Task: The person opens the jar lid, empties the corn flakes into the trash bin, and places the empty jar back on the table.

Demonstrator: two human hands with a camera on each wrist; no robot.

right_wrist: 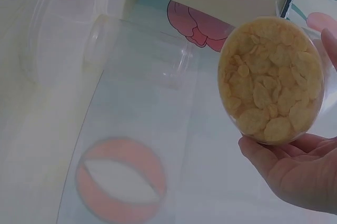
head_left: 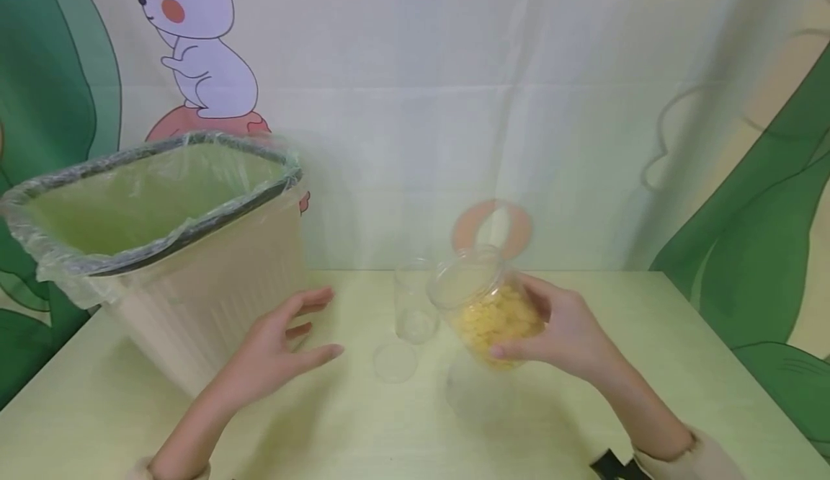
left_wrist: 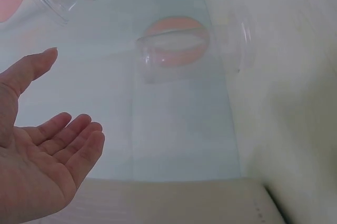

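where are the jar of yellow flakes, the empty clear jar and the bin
jar of yellow flakes [head_left: 496, 318], head view, on its flake-filled lower part
empty clear jar [head_left: 415, 300], head view, on its side wall
bin [head_left: 214, 278], head view, on its ribbed front wall

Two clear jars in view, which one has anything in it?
The tilted jar gripped in the right hand: its lower half holds yellow flakes. The smaller clear jar standing on the table beside it looks empty, and no hand touches it.

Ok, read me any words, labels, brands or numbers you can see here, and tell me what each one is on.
There is none to read.
The clear jar of yellow flakes in the right hand shows no label.
The lined bin near the left hand carries no print.
The backdrop has only cartoon pictures, no lettering.
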